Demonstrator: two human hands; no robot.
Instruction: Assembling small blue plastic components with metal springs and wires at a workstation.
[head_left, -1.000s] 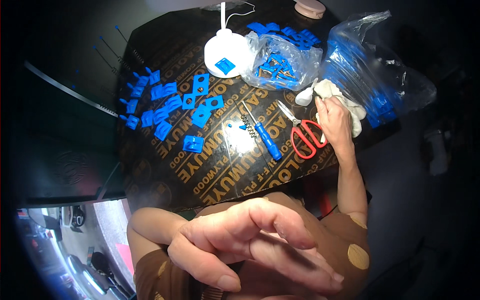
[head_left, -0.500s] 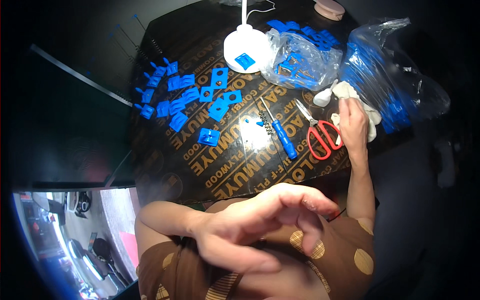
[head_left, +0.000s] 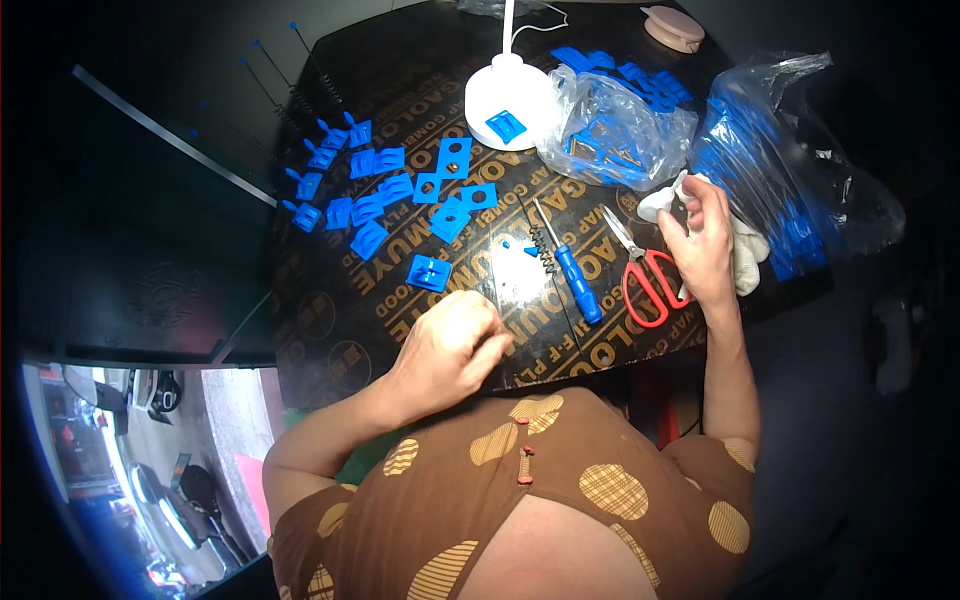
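Note:
My left hand (head_left: 452,345) is loosely curled at the near edge of the dark table, its fingers bent in and no object visible in them. Right of the scissors, my right hand (head_left: 708,240) has thumb and fingers apart, the fingertips by the nozzle of a small white squeeze bottle (head_left: 653,206). Under and behind this hand lies a white cloth (head_left: 748,258). Scissors with red handles (head_left: 645,295) lie beside it. A blue-handled screwdriver (head_left: 577,285) rests next to a dark coil spring (head_left: 545,250) and tiny blue pieces.
Several blue plastic parts (head_left: 368,207) are spread over the table's left half. A white lamp base (head_left: 490,95) carries one blue piece (head_left: 505,126). Clear bags of blue parts (head_left: 620,140) and long blue pieces (head_left: 750,170) stand at the right. A pink round lid (head_left: 673,30) sits at the back.
My left hand has gone from raised and spread close in front of me down to the table edge, now curled. My right hand has shifted from the cloth to the white bottle, its fingers parting.

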